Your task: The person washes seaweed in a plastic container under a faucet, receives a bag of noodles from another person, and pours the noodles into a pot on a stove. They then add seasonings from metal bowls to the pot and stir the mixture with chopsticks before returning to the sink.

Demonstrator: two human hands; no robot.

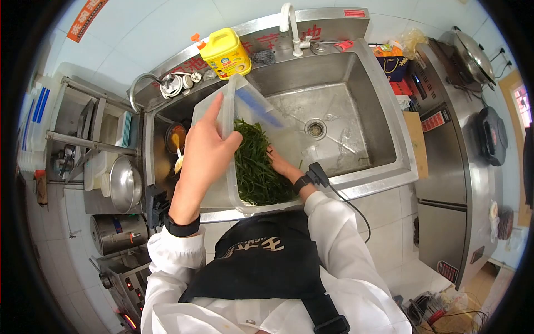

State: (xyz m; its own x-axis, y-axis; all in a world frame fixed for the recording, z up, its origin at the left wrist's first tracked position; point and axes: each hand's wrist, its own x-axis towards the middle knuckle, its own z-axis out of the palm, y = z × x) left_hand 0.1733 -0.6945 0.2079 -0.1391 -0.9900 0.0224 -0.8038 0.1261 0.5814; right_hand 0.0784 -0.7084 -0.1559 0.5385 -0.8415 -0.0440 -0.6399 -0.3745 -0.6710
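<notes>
A translucent plastic tub is tilted over the divider between two sink basins, its open side facing right. Long, dark green leafy vegetables are heaped inside it. My left hand grips the tub's near-left side, with the thumb over the rim and the index finger stretched along it. Inside the tub, my right hand is against the right side of the greens. Its fingers curl into the leaves, and their tips are partly hidden.
The right steel basin has a drain and wet patches. A white faucet rises behind it. A yellow jug and a coiled white cable sit on the back ledge. At left, a metal bowl stands near shelves.
</notes>
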